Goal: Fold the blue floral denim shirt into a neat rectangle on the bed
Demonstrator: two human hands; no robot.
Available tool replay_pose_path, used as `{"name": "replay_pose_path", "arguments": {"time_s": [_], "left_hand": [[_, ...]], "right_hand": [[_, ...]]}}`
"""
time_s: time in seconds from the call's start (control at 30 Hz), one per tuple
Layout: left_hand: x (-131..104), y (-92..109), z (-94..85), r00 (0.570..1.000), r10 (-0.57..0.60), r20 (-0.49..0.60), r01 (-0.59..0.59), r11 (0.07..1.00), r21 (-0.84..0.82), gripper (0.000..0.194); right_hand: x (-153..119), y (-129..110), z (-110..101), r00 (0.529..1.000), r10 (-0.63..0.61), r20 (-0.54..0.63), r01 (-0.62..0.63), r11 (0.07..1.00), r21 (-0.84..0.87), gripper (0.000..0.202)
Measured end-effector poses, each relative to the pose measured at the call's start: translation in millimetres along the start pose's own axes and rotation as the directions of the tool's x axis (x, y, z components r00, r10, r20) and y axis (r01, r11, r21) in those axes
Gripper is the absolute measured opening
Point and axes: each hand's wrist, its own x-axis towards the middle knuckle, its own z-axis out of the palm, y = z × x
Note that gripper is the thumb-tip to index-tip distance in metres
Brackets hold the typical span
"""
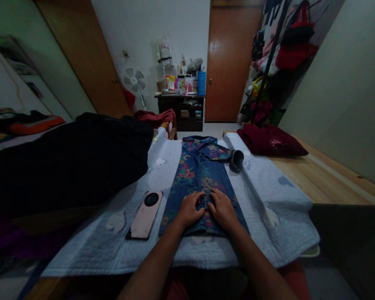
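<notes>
Lying flat: floral denim garment [201, 173] on the quilt-covered surface [262, 171]. Body spread out, one sleeve [220, 155] jutting right, cuff [236, 161] gaping; what remains isn't clear. Left hand [190, 209] and right hand [224, 210] sit on its lower front, fingers bent; can't tell if they pinch cloth. Hem near front edge, phone [145, 218] just left, open room right.

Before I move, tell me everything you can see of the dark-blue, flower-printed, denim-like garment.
The dark-blue, flower-printed, denim-like garment lies spread lengthwise on the pale blue-grey quilted cloth, collar at the far end, hem nearest the person. Its flowers are mostly red and yellowish; a seam or opening runs down the middle. One sleeve reaches out rightward, its greyish cuff open; the other cannot be made out. The left hand and right hand rest on its lower front.
</notes>
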Motion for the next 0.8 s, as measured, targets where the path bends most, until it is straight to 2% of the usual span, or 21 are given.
{"name": "replay_pose_path", "arguments": {"time_s": [0.13,0.4,0.57,0.8], "left_hand": [[-1.4,3.3,1.4,1.0,-0.015,-0.022,0.016,0.998,0.057,0.038],[-0.6,2.6,4.4,0.998,-0.014,-0.06,0.022,0.99,0.138,0.041],[-1.5,3.7,2.3,0.999,-0.025,-0.044,0.033,0.983,0.179,0.029],[-0.1,-0.1,1.3,0.994,-0.023,-0.103,0.031,0.997,0.072,0.018]], "right_hand": [[-0.3,-1.5,-2.7,1.0,-0.013,-0.002,0.013,1.0,0.006,0.036],[0.4,-5.9,-8.5,0.999,0.006,0.033,-0.006,1.0,-0.009,0.038],[0.4,-3.1,-5.1,0.999,0.009,0.034,-0.009,1.0,-0.009,0.039],[1.2,-2.6,-4.9,0.999,0.008,0.045,-0.007,1.0,-0.016,0.039]]}}
